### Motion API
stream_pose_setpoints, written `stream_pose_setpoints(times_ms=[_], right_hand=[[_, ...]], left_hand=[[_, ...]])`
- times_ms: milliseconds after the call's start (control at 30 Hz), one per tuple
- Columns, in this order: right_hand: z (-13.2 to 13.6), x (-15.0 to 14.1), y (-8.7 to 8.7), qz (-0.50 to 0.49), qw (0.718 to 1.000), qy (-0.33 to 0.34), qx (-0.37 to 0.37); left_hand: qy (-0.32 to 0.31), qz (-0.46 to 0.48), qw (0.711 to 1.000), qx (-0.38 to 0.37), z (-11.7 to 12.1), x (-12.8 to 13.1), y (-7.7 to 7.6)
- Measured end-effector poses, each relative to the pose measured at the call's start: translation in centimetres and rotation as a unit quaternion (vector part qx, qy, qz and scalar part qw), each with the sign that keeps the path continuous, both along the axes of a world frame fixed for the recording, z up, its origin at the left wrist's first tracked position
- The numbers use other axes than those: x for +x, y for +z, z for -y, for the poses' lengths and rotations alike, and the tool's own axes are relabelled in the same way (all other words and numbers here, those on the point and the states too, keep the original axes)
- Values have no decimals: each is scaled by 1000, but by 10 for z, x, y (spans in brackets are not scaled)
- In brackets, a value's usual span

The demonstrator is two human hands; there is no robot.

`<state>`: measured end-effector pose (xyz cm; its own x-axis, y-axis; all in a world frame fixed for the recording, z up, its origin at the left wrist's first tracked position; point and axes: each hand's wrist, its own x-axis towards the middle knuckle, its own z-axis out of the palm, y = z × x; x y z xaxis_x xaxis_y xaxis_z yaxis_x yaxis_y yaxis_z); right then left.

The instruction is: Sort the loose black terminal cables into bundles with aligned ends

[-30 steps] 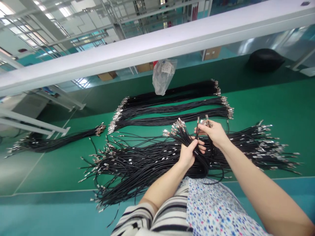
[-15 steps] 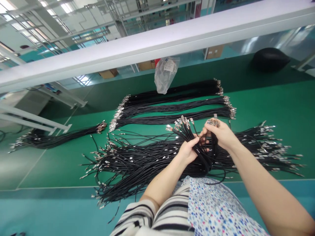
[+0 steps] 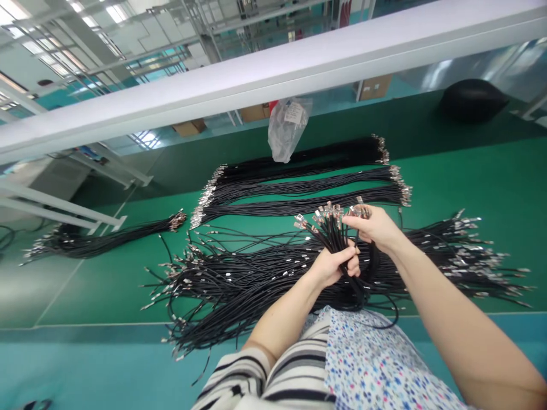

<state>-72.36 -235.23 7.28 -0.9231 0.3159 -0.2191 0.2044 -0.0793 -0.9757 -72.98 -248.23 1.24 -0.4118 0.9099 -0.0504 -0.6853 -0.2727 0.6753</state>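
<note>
My left hand (image 3: 335,265) is closed around a bundle of black cables (image 3: 337,239), whose metal terminals fan out above the fist. Just right of it, my right hand (image 3: 374,225) pinches more cables near their terminals (image 3: 361,210), its thumb and fingertips close to the left bunch. The held cables loop down in front of the apron. Beneath both hands lies a wide loose pile of black cables (image 3: 256,279) with metal terminals at both ends. Exactly which cables sit between the right fingertips is partly hidden.
Straightened cable bundles (image 3: 299,185) lie behind the pile, and another bundle (image 3: 115,236) is at the left on the green mat (image 3: 482,182). A clear plastic bag (image 3: 288,128) hangs from the white shelf beam (image 3: 256,85). A black rounded object (image 3: 472,101) sits back right.
My right hand has moved slightly left, bringing its terminals beside those in the left hand. The left hand's bunch now stands more upright, and its fingers wrap further around the cables.
</note>
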Motion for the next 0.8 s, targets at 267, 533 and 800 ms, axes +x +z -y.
stream_pose_setpoints(times_ms=[267,533,800], right_hand=[[-22,6,-1,-59,995,-10,-80],[-4,1,1,-14,998,49,-30],[-4,0,-2,-36,999,37,-15]], left_hand=[[125,14,991,-50,4,-11,-6],[-71,-19,997,-5,6,-11,-8],[-31,-12,999,-4,5,-10,-11]])
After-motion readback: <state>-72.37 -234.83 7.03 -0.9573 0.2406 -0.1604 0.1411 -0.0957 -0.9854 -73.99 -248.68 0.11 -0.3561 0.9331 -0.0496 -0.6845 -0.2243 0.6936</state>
